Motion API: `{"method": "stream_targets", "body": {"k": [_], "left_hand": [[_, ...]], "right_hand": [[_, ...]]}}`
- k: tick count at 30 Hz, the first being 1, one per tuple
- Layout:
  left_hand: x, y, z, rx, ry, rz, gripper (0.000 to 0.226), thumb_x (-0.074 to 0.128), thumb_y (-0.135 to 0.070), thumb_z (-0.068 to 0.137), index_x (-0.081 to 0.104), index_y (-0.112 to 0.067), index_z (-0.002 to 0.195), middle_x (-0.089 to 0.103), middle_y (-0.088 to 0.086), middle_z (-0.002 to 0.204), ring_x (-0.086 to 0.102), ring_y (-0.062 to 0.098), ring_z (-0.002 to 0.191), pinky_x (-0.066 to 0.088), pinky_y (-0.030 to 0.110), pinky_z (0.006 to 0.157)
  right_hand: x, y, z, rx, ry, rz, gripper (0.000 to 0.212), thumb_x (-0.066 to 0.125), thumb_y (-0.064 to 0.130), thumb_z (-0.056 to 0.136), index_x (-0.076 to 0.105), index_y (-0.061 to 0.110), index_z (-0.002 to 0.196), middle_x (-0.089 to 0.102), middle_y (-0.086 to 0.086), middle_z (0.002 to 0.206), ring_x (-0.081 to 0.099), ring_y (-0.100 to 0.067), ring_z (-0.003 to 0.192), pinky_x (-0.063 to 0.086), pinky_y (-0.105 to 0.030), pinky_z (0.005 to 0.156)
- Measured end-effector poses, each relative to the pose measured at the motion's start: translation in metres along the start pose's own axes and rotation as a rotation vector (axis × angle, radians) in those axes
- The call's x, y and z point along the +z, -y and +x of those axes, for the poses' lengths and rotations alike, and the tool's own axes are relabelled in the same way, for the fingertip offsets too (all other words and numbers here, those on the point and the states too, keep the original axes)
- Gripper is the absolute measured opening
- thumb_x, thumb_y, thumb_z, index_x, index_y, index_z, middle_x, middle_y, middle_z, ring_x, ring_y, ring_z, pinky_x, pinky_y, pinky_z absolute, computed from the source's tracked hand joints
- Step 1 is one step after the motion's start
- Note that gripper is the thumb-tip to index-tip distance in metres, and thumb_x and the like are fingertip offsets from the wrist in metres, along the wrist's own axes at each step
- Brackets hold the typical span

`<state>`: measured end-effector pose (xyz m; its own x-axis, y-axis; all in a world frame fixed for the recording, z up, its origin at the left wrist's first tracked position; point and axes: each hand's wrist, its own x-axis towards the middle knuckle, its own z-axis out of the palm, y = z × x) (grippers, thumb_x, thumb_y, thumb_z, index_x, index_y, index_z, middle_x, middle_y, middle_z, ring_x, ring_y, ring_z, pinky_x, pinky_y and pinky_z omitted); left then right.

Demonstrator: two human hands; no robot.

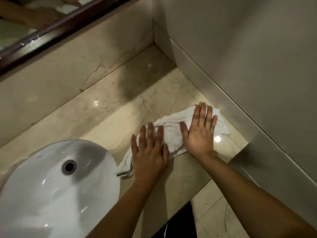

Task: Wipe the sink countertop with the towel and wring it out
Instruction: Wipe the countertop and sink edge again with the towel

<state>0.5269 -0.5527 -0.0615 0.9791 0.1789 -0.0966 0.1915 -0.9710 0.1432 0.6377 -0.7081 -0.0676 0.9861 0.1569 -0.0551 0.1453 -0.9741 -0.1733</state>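
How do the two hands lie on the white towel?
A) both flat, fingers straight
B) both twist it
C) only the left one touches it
A: the left hand and the right hand both press flat on the towel, which lies spread on the countertop.

Towel (173,134): two stretches covered by the flat left hand (149,157) and right hand (199,134) | Sink (51,194), 8 o'clock: cut off by left and bottom edges | Mirror (25,23), 11 o'clock: cropped, reflection blurred | Small metal piece (124,174) at the towel's 7 o'clock: partly covered, unidentifiable
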Motion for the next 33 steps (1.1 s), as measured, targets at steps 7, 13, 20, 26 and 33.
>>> {"method": "stream_targets", "body": {"k": [7,13,20,26,33], "left_hand": [[-0.018,0.061,0.111,-0.056,-0.049,0.055,0.067,0.023,-0.056,0.106,0.011,-0.027,0.166,0.008,0.008,0.174,0.002,0.03,0.161,0.01,0.059,0.127],[-0.029,0.094,0.176,-0.107,-0.086,0.129,0.066,0.022,-0.048,0.106,0.011,-0.023,0.166,0.007,0.008,0.175,-0.002,0.027,0.161,0.006,0.056,0.128],[-0.038,0.108,0.211,-0.325,-0.102,0.057,0.062,0.028,-0.048,0.107,0.015,-0.03,0.165,0.02,0.004,0.172,0.024,0.031,0.154,0.023,0.055,0.12],[-0.04,0.105,0.212,-0.376,-0.099,0.107,0.059,0.03,-0.047,0.106,0.027,-0.029,0.161,0.038,0.008,0.156,0.032,0.033,0.141,0.031,0.056,0.105],[-0.037,0.099,0.204,-0.358,-0.105,0.142,0.059,0.029,-0.045,0.104,0.031,-0.026,0.159,0.042,0.009,0.152,0.037,0.035,0.139,0.038,0.056,0.103]], "right_hand": [[0.008,0.065,0.117,-0.158,-0.069,-0.054,0.08,0.026,0.054,0.106,0.02,-0.003,0.161,0.023,-0.024,0.168,0.011,-0.038,0.159,0.006,-0.056,0.129],[0.017,0.104,0.187,-0.29,-0.126,-0.051,0.078,0.03,0.051,0.107,0.022,-0.006,0.159,0.024,-0.027,0.167,0.017,-0.039,0.158,0.008,-0.049,0.128],[0.027,0.148,0.248,-0.389,-0.124,0.055,0.08,0.021,0.055,0.105,0.022,-0.002,0.161,0.019,-0.023,0.17,0.014,-0.035,0.159,0.004,-0.045,0.13],[0.031,0.149,0.247,-0.381,-0.184,0.055,0.075,0.031,0.053,0.105,0.037,-0.001,0.156,0.033,-0.023,0.165,0.024,-0.035,0.156,0.01,-0.048,0.128],[0.03,0.132,0.235,-0.477,-0.213,0.055,0.062,0.027,0.047,0.108,0.032,0.018,0.162,0.031,-0.017,0.167,0.022,-0.033,0.158,0.016,-0.051,0.127]]}}
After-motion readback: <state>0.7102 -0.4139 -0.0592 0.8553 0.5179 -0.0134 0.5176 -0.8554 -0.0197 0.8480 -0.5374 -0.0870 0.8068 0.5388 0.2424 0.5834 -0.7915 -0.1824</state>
